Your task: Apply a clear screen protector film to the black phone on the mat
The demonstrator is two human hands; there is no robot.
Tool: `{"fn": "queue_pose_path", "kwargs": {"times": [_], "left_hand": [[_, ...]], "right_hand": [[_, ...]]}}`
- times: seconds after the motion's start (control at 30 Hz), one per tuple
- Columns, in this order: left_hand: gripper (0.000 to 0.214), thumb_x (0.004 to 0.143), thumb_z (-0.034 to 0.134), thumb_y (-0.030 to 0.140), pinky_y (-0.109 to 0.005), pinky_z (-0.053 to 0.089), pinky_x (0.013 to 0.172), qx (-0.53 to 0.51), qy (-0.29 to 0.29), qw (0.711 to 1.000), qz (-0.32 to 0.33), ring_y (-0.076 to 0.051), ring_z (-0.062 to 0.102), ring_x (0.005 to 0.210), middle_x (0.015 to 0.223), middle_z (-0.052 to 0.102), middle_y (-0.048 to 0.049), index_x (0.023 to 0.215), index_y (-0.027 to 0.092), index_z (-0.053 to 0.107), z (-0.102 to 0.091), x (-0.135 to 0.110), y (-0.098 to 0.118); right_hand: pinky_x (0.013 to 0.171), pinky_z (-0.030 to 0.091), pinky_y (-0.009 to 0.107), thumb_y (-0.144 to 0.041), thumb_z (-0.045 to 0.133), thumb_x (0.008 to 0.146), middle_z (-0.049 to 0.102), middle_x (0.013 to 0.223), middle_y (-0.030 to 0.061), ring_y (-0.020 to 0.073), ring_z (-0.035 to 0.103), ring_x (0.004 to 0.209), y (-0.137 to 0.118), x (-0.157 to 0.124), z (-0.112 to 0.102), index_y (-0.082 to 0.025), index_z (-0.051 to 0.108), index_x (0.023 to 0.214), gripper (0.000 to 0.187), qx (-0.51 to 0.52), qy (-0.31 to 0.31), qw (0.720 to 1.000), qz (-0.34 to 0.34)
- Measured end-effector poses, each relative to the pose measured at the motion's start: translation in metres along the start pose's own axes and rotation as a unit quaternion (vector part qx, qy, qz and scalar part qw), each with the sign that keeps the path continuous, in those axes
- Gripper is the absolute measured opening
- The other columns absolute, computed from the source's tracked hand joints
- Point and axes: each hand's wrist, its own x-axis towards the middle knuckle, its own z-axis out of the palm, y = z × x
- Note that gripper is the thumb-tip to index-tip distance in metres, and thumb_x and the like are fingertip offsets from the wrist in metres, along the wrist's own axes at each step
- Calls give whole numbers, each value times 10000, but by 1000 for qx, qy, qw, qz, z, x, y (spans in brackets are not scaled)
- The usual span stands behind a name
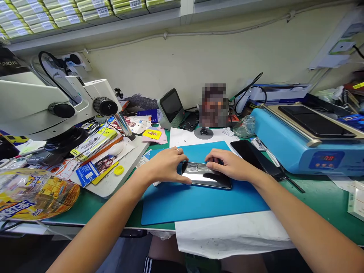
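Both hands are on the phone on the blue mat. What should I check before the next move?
1. Glossy black rectangular phone flat on blue rubber mat: ok.
2. Left hand clasps phone's left end, thumb at near edge: ok.
3. Right hand on its right end, grip firm: cannot tell.
4. Second black phone clear of right wrist: cannot tell.
5. Clear glass jar upright, off the mat: ok.
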Motion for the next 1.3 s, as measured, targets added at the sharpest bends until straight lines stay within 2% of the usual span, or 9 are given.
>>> {"fn": "queue_pose_path", "kwargs": {"times": [0.1, 0.17, 0.33, 0.47, 0.63, 0.87, 1.03, 1.1, 1.3], "left_hand": [[551, 908, 660, 602, -368, 487, 907, 0, 20, 998, -54, -294, 615, 1103, 1179, 650, -85, 1283, 199, 632, -6, -25, -2], [431, 1003, 540, 548, -364, 497, 872, 3, 36, 995, -98, -284, 628, 1083, 1172, 653, -84, 1245, 207, 642, -4, -46, -3], [232, 1036, 508, 383, -331, 508, 764, 2, 68, 986, -154, -243, 667, 924, 1029, 658, -50, 1092, 225, 668, 19, -76, 2], [188, 1036, 488, 260, -308, 493, 716, 5, 99, 980, -171, -214, 657, 853, 946, 656, -28, 965, 227, 659, 31, -68, 13], [191, 1032, 477, 201, -334, 492, 753, 36, 118, 978, -166, -239, 640, 914, 1002, 653, -52, 1047, 221, 666, 31, -49, 30], [265, 1032, 450, 135, -366, 490, 762, 67, 102, 984, -127, -244, 583, 874, 995, 649, -64, 1129, 212, 684, 39, -39, 55], [276, 1041, 439, 181, -413, 483, 826, 89, 107, 983, -120, -277, 557, 961, 1101, 622, -104, 1207, 206, 659, 41, -38, 77], [265, 1044, 482, 269, -442, 478, 855, 100, 119, 980, -124, -306, 548, 1027, 1146, 607, -125, 1244, 190, 638, 44, -35, 89], [400, 1027, 532, 426, -454, 465, 876, 39, 141, 977, -156, -311, 528, 1052, 1134, 582, -118, 1365, 214, 565, 60, -26, 124]], "right_hand": [[717, 449, 371, -659, 500, 914, 656, 907, 70, 213, 582, 770, 2, 0, 0, -212, 695, 941, 488, 5, 10, 1000, -8], [713, 443, 368, -663, 495, 915, 654, 885, 67, 211, 577, 763, 3, 0, 0, -214, 697, 917, 492, 7, 15, 1000, -14], [715, 432, 359, -651, 489, 930, 667, 894, 61, 211, 576, 781, 4, 0, 1, -228, 704, 924, 474, 6, 21, 999, -26], [709, 432, 358, -650, 498, 929, 673, 901, 60, 212, 584, 778, 5, 0, 1, -229, 704, 934, 468, 4, 22, 999, -28], [713, 431, 359, -636, 496, 938, 671, 902, 61, 218, 589, 792, 7, 1, 1, -227, 700, 931, 458, 2, 20, 999, -32], [721, 432, 357, -663, 482, 934, 667, 889, 58, 213, 585, 789, 7, -1, 0, -227, 710, 935, 492, -3, 28, 999, -37], [727, 434, 357, -669, 473, 933, 664, 883, 59, 214, 582, 791, 8, 1, 1, -225, 706, 934, 501, -1, 24, 999, -45], [732, 433, 361, -669, 481, 928, 661, 875, 61, 217, 583, 791, 8, 2, 1, -219, 703, 933, 502, 0, 23, 999, -46], [745, 427, 367, -684, 461, 927, 668, 905, 71, 224, 589, 806, 10, 5, 1, -217, 714, 943, 531, -1, 22, 999, -48]]}}
